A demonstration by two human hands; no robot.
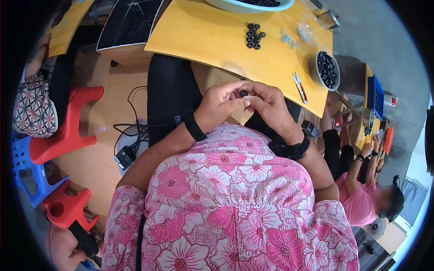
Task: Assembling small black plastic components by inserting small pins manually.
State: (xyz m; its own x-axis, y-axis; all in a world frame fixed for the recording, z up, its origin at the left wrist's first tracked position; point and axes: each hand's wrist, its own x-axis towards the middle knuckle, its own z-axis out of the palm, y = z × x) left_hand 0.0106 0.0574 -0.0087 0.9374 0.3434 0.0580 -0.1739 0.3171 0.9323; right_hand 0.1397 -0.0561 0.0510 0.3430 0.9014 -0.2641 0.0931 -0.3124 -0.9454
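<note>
My left hand [220,105] and my right hand [271,108] meet in front of my body, just off the near edge of the yellow table [199,36]. Fingers of both are closed around a small round black part [244,93], mostly hidden by them. Beyond my hands, a cluster of several black ring-shaped parts [253,36] lies on the tabletop. Thread snips [300,87] with a red handle rest near the right edge. Beside them stands a bowl [313,67] full of similar black parts.
Small clear pieces [288,39] lie loose near a clear plastic tub [314,29]. A pale basin [248,6] with dark parts stands at the far edge. Left are a black-lined box [129,27], cables [133,131] and red stools [68,131]. Another person [361,198] works at right.
</note>
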